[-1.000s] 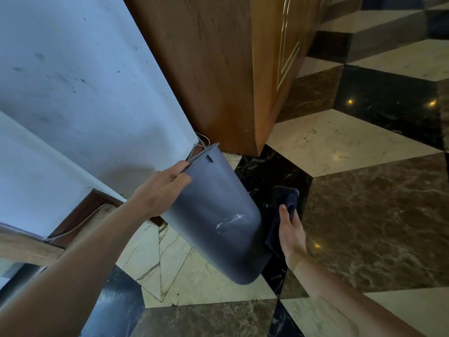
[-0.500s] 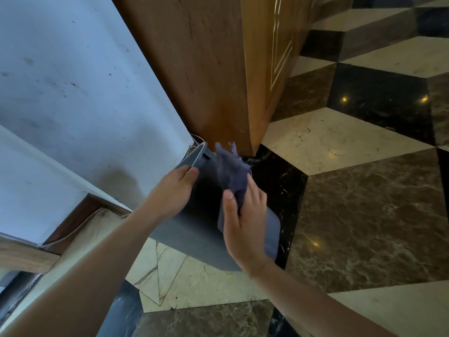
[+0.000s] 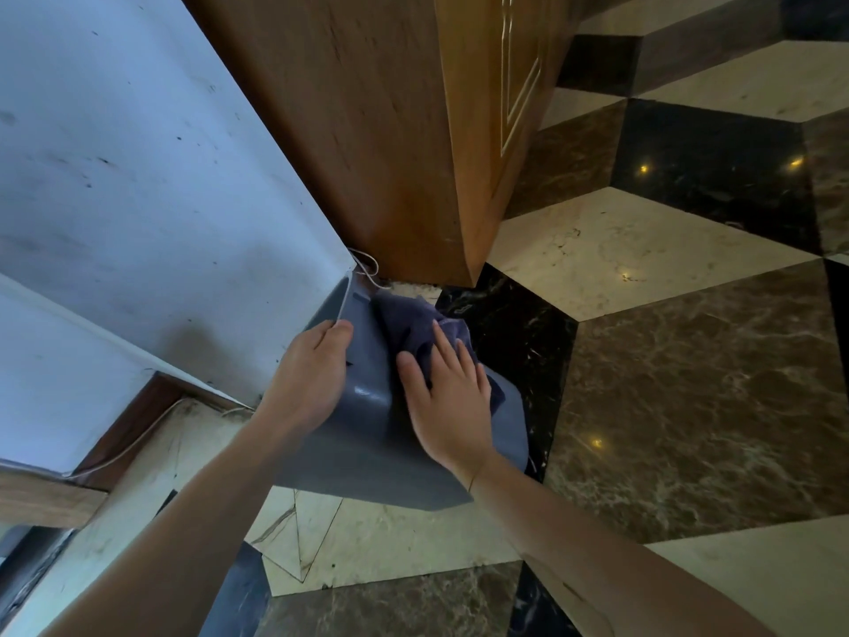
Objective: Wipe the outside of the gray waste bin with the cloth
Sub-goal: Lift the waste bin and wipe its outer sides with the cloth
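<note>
The gray waste bin (image 3: 367, 443) is tilted off the floor, its open rim turned toward the wall and its base toward me. My left hand (image 3: 308, 374) grips the bin at its rim and left side. A dark blue cloth (image 3: 409, 324) lies bunched on the bin's upper side. My right hand (image 3: 448, 397) presses flat on the cloth against the bin, fingers spread and pointing away from me. The bin's inside is hidden.
A wooden cabinet (image 3: 390, 131) stands just beyond the bin. A white wall (image 3: 138, 177) with a dark skirting and a thin white cable (image 3: 367, 264) is on the left. Polished marble floor (image 3: 689, 383) in cream, brown and black tiles extends to the right.
My right hand brought the cloth from the bin's right side up onto its upper surface and now presses it flat. The bin has tipped further, base toward me.
</note>
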